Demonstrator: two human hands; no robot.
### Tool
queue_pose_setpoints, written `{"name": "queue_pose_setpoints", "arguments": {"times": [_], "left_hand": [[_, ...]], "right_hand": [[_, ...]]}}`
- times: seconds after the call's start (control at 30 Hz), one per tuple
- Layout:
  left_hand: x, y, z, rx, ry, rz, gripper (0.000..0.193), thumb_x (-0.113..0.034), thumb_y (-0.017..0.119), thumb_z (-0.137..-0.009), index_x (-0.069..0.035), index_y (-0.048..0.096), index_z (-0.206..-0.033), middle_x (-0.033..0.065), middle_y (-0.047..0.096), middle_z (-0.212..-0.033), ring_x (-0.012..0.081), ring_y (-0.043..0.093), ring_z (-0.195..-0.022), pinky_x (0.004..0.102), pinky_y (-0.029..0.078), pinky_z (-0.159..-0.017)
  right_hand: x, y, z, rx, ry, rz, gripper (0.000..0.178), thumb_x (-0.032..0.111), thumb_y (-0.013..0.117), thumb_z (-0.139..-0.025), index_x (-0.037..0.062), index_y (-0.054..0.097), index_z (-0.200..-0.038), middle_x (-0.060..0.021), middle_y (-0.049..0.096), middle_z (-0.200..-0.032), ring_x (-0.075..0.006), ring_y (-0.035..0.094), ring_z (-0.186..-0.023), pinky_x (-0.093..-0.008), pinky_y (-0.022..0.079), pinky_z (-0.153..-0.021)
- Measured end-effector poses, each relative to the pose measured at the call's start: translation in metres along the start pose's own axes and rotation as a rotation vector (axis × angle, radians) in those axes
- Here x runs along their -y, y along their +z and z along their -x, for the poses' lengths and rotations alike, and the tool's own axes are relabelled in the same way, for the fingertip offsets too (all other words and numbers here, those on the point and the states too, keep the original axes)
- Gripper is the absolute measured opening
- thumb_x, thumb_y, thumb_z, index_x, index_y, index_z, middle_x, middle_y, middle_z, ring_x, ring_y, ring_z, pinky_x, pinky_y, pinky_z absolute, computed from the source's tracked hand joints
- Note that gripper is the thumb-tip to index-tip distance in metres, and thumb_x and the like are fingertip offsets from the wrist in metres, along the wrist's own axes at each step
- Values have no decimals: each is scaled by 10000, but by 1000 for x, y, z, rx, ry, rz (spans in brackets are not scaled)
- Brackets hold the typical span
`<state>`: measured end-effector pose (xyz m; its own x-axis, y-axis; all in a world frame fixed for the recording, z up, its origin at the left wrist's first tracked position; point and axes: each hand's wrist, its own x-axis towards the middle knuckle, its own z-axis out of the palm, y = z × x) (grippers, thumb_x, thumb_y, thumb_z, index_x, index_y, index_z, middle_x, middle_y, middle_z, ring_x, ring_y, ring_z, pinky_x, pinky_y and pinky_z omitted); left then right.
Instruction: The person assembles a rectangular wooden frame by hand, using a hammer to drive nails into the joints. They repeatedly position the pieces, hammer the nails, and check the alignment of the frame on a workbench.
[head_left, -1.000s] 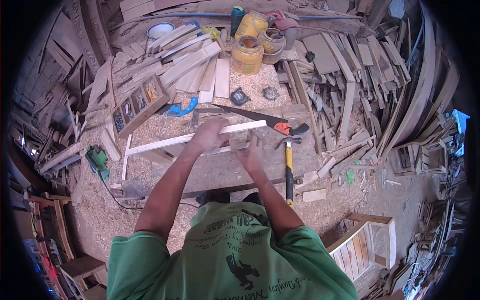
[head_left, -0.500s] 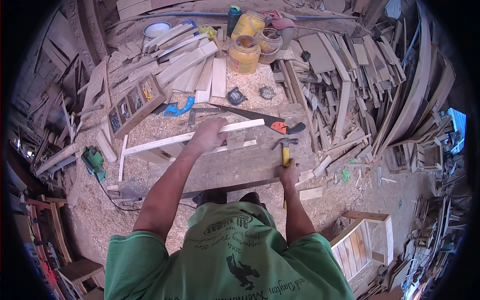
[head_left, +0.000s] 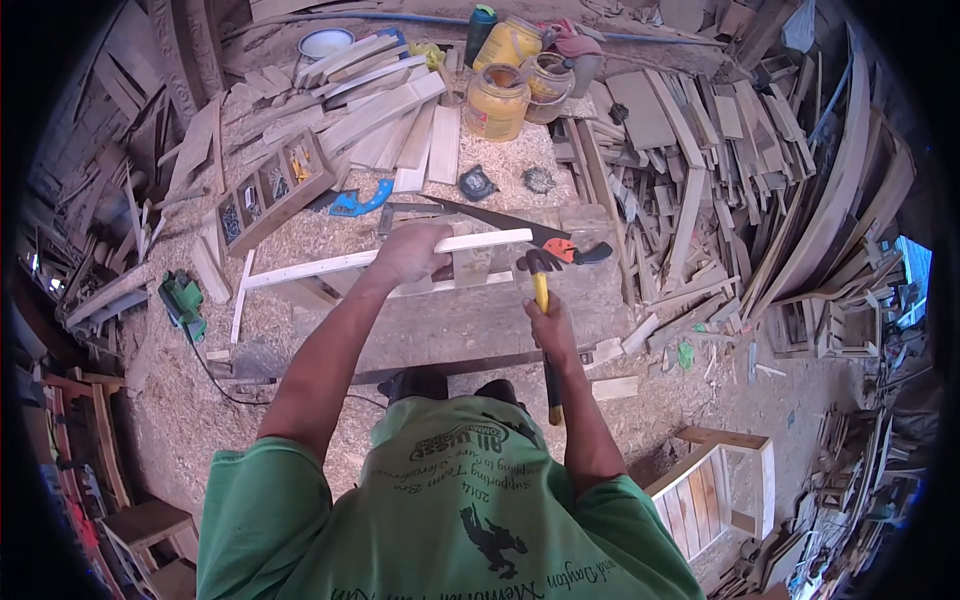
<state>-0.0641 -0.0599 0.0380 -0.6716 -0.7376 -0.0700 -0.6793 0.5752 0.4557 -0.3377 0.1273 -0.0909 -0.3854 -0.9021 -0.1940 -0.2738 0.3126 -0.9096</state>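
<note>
A pale wooden frame (head_left: 315, 267) stands on the worn workbench (head_left: 450, 330), its long top rail running from lower left to upper right. My left hand (head_left: 410, 253) is closed over this rail, right of its middle. In my right hand (head_left: 550, 328) is a claw hammer (head_left: 541, 288) with a yellow and black handle, gripped partway up. The hammer's head sits just below and beside the rail's right end, apart from it as far as I can see. My left hand and the rail hide part of the frame's inside.
Behind the frame lie a handsaw (head_left: 500, 222), a blue-handled tool (head_left: 362, 199) and a dark tape measure (head_left: 477, 183). A divided wooden box (head_left: 275, 195) holds nails. Yellow jars (head_left: 497, 103) and stacked boards (head_left: 385, 110) stand farther back. A green power tool (head_left: 182, 303) lies left.
My right hand has brought the hammer leftward, closer to the rail's right end, and its handle now tilts. My left hand keeps its hold on the rail with little movement.
</note>
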Motion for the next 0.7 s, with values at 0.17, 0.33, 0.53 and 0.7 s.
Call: {"name": "queue_pose_setpoints", "arguments": {"times": [0.17, 0.33, 0.53, 0.7], "left_hand": [[-7, 0, 1, -2, -39, 53, 314, -332, 816, -905, -166, 765, -1167, 166, 780, -1109, 411, 736, -1106, 536, 561, -951], [-3, -5, -3, 33, -109, 48, 296, -327, 817, -890, -187, 791, -1150, 160, 788, -1135, 390, 744, -1127, 525, 566, -976], [-1, -2, -9, 31, -92, 83, 303, -328, 824, -876, -175, 797, -1136, 164, 794, -1118, 397, 752, -1105, 516, 573, -962], [0, -7, -7, 38, -106, 85, 327, -307, 832, -853, -147, 799, -1136, 168, 793, -1126, 403, 751, -1098, 515, 577, -956]], "right_hand": [[1, 20, -17, -20, -83, 43, 289, 313, 710, -1072, 49, 594, -1090, 2, 532, -661, -108, 521, -492, -341, 422, -448], [25, 41, -10, -10, -169, 65, 329, 280, 718, -1052, -13, 628, -1170, -238, 683, -909, -410, 693, -833, -502, 538, -733], [20, 51, -11, -74, -227, 148, 328, 259, 717, -1050, -20, 623, -1195, -341, 718, -1006, -560, 706, -957, -607, 541, -794], [19, 64, -7, -33, -178, 224, 347, 281, 692, -1073, -21, 611, -1223, -358, 727, -1007, -586, 702, -960, -646, 537, -782]]}}
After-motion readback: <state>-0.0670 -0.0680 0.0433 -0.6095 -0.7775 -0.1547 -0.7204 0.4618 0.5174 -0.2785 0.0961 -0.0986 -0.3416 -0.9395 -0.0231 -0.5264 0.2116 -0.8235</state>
